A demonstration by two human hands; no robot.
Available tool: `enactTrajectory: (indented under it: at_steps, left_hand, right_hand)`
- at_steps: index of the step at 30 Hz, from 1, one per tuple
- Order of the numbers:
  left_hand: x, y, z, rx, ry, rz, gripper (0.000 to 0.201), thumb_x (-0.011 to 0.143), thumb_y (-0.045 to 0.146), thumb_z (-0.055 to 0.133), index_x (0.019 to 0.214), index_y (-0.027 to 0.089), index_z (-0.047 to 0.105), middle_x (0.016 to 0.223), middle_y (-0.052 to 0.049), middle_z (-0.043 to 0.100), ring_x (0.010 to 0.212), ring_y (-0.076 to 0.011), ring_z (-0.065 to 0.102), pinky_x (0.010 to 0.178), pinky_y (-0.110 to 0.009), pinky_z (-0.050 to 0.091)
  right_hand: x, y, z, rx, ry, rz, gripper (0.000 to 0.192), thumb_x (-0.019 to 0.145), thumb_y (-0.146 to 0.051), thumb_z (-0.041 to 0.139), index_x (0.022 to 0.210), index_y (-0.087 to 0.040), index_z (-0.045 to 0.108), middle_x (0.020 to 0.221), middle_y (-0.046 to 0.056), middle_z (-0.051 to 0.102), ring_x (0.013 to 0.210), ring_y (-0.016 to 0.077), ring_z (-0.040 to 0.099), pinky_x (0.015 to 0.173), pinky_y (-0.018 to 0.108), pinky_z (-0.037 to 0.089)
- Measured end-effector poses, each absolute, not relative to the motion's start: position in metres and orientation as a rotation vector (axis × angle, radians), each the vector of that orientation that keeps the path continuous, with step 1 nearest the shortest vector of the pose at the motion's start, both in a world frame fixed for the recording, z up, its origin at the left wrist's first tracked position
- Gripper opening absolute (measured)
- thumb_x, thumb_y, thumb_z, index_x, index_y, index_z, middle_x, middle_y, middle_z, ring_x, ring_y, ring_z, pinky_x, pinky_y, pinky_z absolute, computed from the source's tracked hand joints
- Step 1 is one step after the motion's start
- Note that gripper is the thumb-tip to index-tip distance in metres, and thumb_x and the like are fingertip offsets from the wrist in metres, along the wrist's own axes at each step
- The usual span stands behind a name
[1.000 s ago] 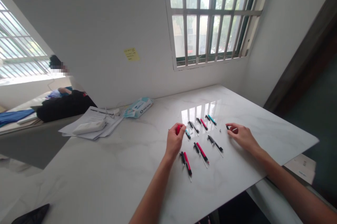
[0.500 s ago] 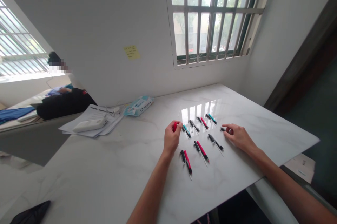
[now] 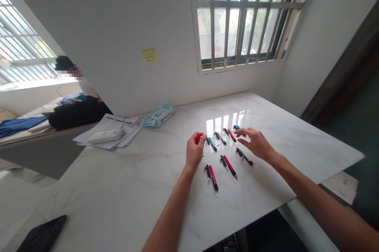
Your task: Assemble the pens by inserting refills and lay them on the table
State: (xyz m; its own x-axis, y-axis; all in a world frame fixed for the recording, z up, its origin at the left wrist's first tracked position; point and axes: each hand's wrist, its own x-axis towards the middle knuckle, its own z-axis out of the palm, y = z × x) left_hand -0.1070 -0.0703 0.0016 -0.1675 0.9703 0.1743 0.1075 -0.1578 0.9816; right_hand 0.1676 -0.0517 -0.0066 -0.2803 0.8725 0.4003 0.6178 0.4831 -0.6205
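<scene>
Centrally in the frame, the left hand (image 3: 194, 152) is clenched around a red pen piece (image 3: 197, 138) above the white worktop (image 3: 118, 189). Just right of it, the right hand (image 3: 257, 144) hovers with fingers spread and released over the far row of pens (image 3: 225, 137) — its fingertips near a teal pen (image 3: 237, 127).

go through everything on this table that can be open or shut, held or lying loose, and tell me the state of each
left hand: closed around a red pen part
right hand: fingers spread, reaching over the far row of pens
pens: taken apart, pieces lying in rows on the white table
wipes pack: lying flat, flap looks shut
papers: stacked, a white device on top
</scene>
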Motion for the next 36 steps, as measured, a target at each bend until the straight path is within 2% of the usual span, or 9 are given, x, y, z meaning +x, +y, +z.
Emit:
enactTrajectory:
  at_steps: [7,11,14,17,21,24,29,36]
  left_hand:
    - [-0.109,-0.069,0.000,1.278,1.300,1.448,0.031,0.087,0.049,0.068,0.083,0.018,0.064,0.063,0.006,0.040,0.056,-0.0099,0.036,0.053,-0.022,0.032]
    - [-0.109,-0.069,0.001,1.249,1.270,1.477,0.031,0.086,0.048,0.068,0.082,0.018,0.064,0.063,0.006,0.042,0.055,-0.0091,0.037,0.052,-0.021,0.033]
    - [-0.108,-0.069,0.002,1.258,1.274,1.484,0.029,0.086,0.046,0.068,0.081,0.018,0.064,0.062,0.005,0.042,0.055,-0.0093,0.038,0.052,-0.021,0.033]
    - [-0.108,-0.069,0.001,1.267,1.281,1.475,0.028,0.086,0.046,0.068,0.080,0.018,0.064,0.062,0.006,0.042,0.055,-0.0095,0.037,0.052,-0.021,0.033]
    - [-0.108,-0.070,0.000,1.267,1.291,1.466,0.028,0.086,0.046,0.068,0.081,0.018,0.064,0.063,0.005,0.041,0.055,-0.0095,0.036,0.052,-0.021,0.032]
    - [-0.108,-0.070,0.000,1.250,1.302,1.464,0.027,0.086,0.044,0.068,0.081,0.018,0.064,0.063,0.005,0.040,0.055,-0.0095,0.036,0.052,-0.021,0.032]
    - [-0.105,-0.071,0.002,1.213,1.286,1.441,0.026,0.085,0.044,0.068,0.080,0.019,0.062,0.062,0.006,0.037,0.054,-0.0094,0.034,0.051,-0.021,0.031]
    - [-0.100,-0.072,0.005,1.223,1.262,1.406,0.028,0.083,0.045,0.070,0.080,0.019,0.062,0.061,0.006,0.041,0.053,-0.0089,0.036,0.051,-0.021,0.033]
  right_hand:
    - [0.106,-0.026,-0.001,-1.040,-2.338,0.525,0.032,0.091,-0.021,0.068,0.122,-0.028,0.074,0.104,0.006,0.079,0.104,0.0275,0.065,0.087,0.043,0.052]
    - [0.090,-0.021,-0.009,-1.080,-2.421,0.521,0.028,0.088,-0.015,0.072,0.114,-0.025,0.077,0.100,0.005,0.080,0.100,0.0265,0.066,0.087,0.039,0.051]
    - [0.085,-0.021,-0.015,-1.100,-2.426,0.530,0.021,0.090,-0.012,0.068,0.104,-0.024,0.078,0.094,0.005,0.080,0.094,0.0248,0.068,0.083,0.037,0.052]
    - [0.088,-0.023,-0.017,-1.066,-2.413,0.493,0.023,0.092,-0.009,0.063,0.104,-0.023,0.078,0.098,0.006,0.079,0.090,0.0230,0.070,0.083,0.036,0.053]
    - [0.106,-0.029,-0.012,-0.974,-2.279,0.422,0.022,0.100,-0.019,0.056,0.109,-0.024,0.076,0.107,0.007,0.078,0.095,0.0229,0.072,0.086,0.038,0.056]
    - [0.133,-0.036,-0.007,-1.011,-2.093,0.457,0.023,0.103,-0.029,0.055,0.112,-0.025,0.075,0.107,0.007,0.078,0.091,0.0217,0.073,0.081,0.037,0.059]
    - [0.192,-0.048,-0.022,-1.199,-1.730,0.634,0.031,0.094,-0.047,0.069,0.113,-0.024,0.076,0.097,0.007,0.080,0.089,0.0244,0.076,0.081,0.038,0.062]
    - [0.245,-0.060,-0.059,-1.286,-1.439,0.779,0.049,0.083,-0.056,0.079,0.117,-0.021,0.073,0.101,0.011,0.081,0.090,0.0260,0.076,0.082,0.039,0.062]
